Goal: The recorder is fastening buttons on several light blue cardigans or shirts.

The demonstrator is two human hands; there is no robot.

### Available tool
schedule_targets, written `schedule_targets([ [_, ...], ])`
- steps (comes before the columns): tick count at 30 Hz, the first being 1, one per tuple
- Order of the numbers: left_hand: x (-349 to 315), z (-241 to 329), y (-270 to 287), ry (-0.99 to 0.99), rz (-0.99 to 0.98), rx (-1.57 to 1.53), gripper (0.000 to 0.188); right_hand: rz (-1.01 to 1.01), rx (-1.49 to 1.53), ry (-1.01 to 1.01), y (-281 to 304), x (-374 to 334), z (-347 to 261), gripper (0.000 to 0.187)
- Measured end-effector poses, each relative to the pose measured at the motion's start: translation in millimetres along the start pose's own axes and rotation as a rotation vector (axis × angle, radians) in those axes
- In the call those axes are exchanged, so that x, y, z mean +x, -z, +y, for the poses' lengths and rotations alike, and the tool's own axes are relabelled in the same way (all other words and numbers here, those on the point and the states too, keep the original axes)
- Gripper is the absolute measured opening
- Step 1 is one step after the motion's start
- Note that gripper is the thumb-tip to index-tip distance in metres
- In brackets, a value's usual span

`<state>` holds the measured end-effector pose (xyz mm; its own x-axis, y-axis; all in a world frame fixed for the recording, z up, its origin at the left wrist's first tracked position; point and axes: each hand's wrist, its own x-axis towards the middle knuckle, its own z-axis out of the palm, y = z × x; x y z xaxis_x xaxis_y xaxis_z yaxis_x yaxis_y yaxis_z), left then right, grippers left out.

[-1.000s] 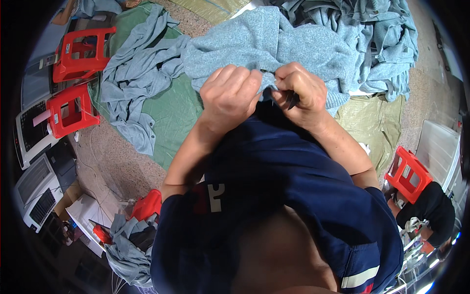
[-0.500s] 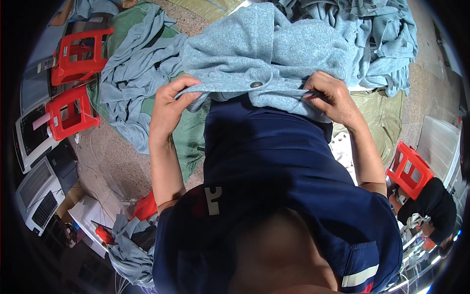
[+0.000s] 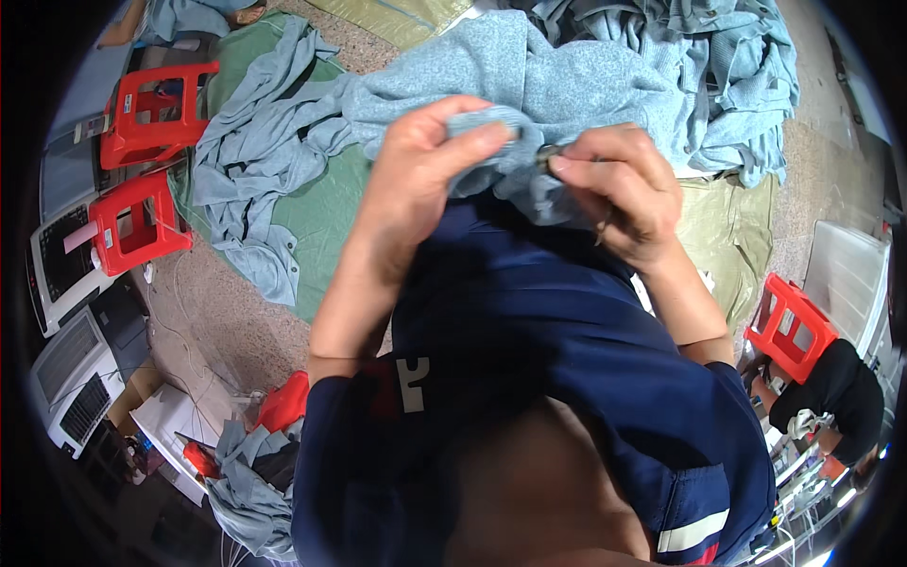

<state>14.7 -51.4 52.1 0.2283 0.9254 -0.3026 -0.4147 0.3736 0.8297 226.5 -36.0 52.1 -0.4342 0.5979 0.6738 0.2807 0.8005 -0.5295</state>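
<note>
A light blue-grey knit cardigan point(image 3: 595, 80) lies bunched across my lap. My left hand point(image 3: 420, 165) is closed, with thumb and fingers pinching a folded part of its edge. Close by on the right, my right hand point(image 3: 628, 184) grips a dark round button point(image 3: 546, 158) between thumb and forefinger. The knit between the two hands is crumpled and partly blurred. My right hand's lower fingers are curled in shadow, and the underside of the fabric is hidden.
Heaps of similar knitwear lie at the back right point(image 3: 746, 85) and on a green sheet point(image 3: 331, 217) at left. Red stools stand at the left point(image 3: 142, 222) and right point(image 3: 792, 326). A person in black point(image 3: 831, 397) is at the far right.
Both hands have moved inward from the ends of the stretched cardigan edge. The edge is now gathered between them, and my right hand has taken hold of the button.
</note>
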Motion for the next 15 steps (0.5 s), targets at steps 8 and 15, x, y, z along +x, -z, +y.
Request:
schedule_targets([
  [8,-4.1,-12.1,6.8,-0.111,-0.009,0.375,0.030,0.059,0.051,-0.051,-37.3,-9.0,9.6,0.022],
  [15,-4.5,-14.3,11.6,-0.108,-0.045,0.308,0.035,0.075,0.092,0.033,-47.0,-16.4,16.0,0.022],
])
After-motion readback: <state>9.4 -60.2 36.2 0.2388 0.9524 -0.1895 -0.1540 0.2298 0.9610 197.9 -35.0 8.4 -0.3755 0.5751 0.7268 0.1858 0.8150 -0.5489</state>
